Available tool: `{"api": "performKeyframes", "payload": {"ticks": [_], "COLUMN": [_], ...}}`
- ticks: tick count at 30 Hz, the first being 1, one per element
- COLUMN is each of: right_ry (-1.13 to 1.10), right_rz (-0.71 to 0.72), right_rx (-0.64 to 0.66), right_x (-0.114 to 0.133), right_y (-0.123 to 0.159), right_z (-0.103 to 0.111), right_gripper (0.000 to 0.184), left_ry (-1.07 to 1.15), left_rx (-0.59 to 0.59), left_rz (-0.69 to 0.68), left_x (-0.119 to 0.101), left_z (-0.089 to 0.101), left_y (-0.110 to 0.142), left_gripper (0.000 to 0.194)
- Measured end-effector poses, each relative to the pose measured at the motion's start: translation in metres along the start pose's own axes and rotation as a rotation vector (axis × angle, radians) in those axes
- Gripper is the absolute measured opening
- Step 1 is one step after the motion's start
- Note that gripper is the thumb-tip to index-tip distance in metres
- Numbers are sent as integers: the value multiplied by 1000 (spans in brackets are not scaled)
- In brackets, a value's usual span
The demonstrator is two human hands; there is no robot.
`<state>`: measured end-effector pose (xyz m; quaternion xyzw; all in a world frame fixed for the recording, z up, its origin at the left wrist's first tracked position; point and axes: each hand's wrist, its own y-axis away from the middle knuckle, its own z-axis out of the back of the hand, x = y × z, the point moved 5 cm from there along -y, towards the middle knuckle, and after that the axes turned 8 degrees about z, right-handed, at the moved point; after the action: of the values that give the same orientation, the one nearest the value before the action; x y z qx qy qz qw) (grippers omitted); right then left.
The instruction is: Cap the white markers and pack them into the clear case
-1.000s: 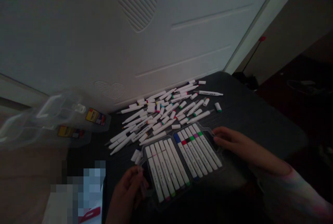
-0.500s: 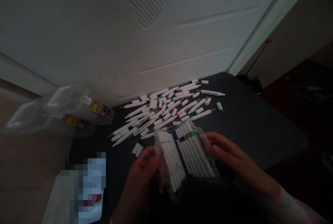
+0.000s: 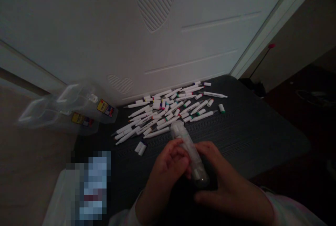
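A clear plastic packet of markers [image 3: 191, 154] is turned edge-on above the near part of the dark table. My left hand [image 3: 170, 166] is closed on its left side, fingers curled and thumb over them. On the other side my right hand [image 3: 225, 177] grips the packet with fingertips at its right edge, its thumb extended near the lower end. Beyond the hands, many loose white markers [image 3: 157, 122] and short caps [image 3: 222, 108] are spread over the table. Several caps have coloured bands. Two caps [image 3: 141, 148] lie apart, left of my left hand.
Two clear plastic cases [image 3: 78, 105] with yellow labels stand at the table's left edge. A pixelated patch [image 3: 96, 184] covers something at the lower left. A white panel with heart reliefs [image 3: 154, 5] rises behind the dark table [image 3: 265, 128].
The packet, spread open before with two rows of markers showing, is now folded together and edge-on. My hands have come closer together around it.
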<state>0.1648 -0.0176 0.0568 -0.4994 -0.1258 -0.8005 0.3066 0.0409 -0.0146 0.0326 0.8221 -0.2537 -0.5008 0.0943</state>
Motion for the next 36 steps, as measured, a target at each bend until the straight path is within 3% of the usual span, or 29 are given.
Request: {"api": "performKeyframes", "payload": {"ticks": [8,11,17,20,23,24,26,28,32,36], "right_ry": [78,84,107,124,131,130,115,63,-147,-382], "right_rz": [25,22,56,105,126,119,87,54,-42,-97], "right_rx": [-26,-10,-8,-62,-117,-124,-141,-171,-205,-227], "right_x": [2,3,1,-1,-5,-8,-13,-19,-31,-34], "right_y": [-1,-1,0,0,-1,-2,-4,-6,-13,-28], "right_z": [-3,-3,2,6,11,12,14,16,19,25], "right_gripper": [63,64,63,58,54,52,47,43,37,34], "left_ry": [-90,-163,-428,-597,-726,-745,-726,-647,-428,-244], "left_rx": [1,-57,-254,-444,-723,-757,-689,-531,-307,-263], "left_rz": [-25,-24,-75,-182,-380,-417,-388,-260,-13,35], "left_x": [-1,-4,-16,-25,-34,-34,-30,-23,-14,-18], "left_z": [4,8,22,36,55,60,66,68,61,53], "left_y": [2,3,9,15,24,24,19,9,-3,-6], "left_gripper": [33,30,18,13,34,46,63,67,57,44]}}
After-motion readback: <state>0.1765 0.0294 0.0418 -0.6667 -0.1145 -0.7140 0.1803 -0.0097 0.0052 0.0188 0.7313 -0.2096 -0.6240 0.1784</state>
